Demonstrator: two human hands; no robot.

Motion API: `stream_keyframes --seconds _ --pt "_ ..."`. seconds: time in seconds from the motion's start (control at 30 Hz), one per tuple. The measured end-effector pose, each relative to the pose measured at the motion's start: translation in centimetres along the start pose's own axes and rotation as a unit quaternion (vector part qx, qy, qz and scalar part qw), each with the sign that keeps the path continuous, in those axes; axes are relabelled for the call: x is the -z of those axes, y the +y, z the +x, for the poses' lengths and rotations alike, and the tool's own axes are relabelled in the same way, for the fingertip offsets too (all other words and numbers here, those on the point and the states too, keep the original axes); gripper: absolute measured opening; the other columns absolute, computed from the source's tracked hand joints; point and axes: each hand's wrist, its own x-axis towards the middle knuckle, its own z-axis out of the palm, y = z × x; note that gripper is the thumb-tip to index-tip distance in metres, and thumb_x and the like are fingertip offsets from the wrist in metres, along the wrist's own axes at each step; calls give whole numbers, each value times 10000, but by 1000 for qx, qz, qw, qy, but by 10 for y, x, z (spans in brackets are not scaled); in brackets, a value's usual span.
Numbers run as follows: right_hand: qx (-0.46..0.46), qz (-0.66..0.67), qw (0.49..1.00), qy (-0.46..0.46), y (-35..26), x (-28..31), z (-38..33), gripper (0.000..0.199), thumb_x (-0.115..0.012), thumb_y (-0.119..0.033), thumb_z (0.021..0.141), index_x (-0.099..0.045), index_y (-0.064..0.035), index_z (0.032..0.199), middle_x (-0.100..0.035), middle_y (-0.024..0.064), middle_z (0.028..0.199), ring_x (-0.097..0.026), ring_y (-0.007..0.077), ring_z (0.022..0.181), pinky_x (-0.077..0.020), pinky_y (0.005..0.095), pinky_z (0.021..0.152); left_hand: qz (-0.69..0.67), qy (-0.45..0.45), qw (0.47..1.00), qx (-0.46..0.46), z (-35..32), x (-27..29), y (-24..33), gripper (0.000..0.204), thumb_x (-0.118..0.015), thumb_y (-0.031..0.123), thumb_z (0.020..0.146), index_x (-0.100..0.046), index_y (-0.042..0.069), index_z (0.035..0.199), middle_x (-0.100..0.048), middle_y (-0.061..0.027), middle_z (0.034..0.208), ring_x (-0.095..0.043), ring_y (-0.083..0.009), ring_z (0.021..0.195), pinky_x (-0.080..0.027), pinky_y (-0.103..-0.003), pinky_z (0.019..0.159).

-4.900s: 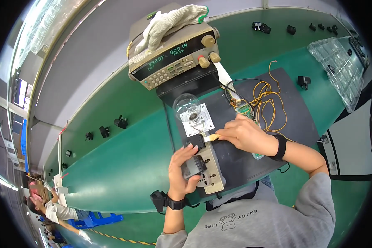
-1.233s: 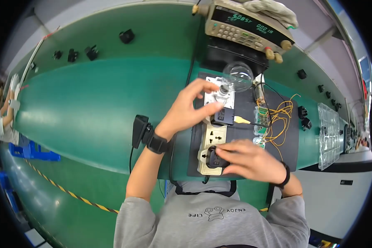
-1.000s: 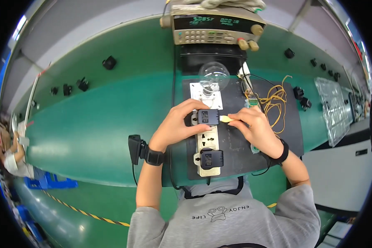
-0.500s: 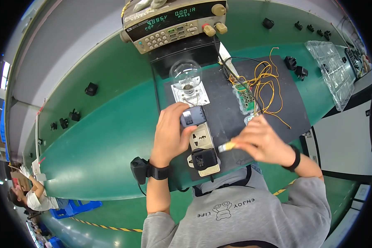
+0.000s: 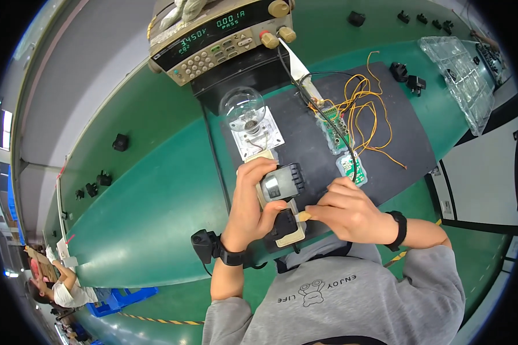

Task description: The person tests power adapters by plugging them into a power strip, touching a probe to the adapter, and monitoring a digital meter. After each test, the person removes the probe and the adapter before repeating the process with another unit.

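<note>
Left hand [image 5: 247, 201] curled round adapter [image 5: 280, 184], right hand [image 5: 354, 213] pinching yellow plug [image 5: 303, 216]

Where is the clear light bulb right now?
In the head view, the bulb is above and left of centre, at the white plate, between the beige instrument and the left hand.

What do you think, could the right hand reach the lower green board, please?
Probably yes: the lower green board lies mostly uncovered beside the right hand, though that hand holds a yellow connector.
</note>
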Motion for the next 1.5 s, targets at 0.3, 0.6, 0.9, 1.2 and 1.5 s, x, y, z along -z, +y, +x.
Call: stream_keyframes --seconds 0.3,0.6,0.9,1.2,1.5 --pt "-89 -115 989 35 37 68 18 352 -731 -196 732 -616 -83 1045 -615 51 1076 -555 258 974 -384 387 867 277 322 905 -1 -13 19 -55 609 -305 512 961 -467 -36 1171 -471 -184 1156 -476 -309 1050 -378 -419 924" --pt "-291 -260 915 -103 261 236 -70 758 -600 28 655 -393 -89 1375 -358 182 1424 -427 359 1234 -385 384 999 214 369 881 203 10 45 -157 409 -515 296 946 -497 -39 1179 -461 -141 1078 -498 -227 927 -423 -319 812" --pt "-388 -166 907 1 195 208 -52 427 -824 -123 499 -495 14 734 -465 84 597 -449 186 557 -395 327 516 172 476 831 233 45 65 -186 552 -676 236 841 -458 -19 1279 -458 -149 1139 -531 -193 872 -470 -310 752" --pt "-189 -37 981 0 57 112 57 549 -848 -108 587 -500 6 996 -604 122 920 -624 236 851 -517 297 639 101 521 803 269 7 45 -145 468 -573 198 909 -372 9 1286 -294 -141 1274 -489 -192 1010 -448 -313 821" --pt "10 -67 987 -148 10 -8 98 476 -761 -166 718 -485 21 1057 -581 149 1001 -623 312 798 -528 345 650 40 458 845 271 -6 26 -107 398 -595 94 857 -414 38 1207 -265 -140 1305 -432 -218 1040 -477 -301 778"
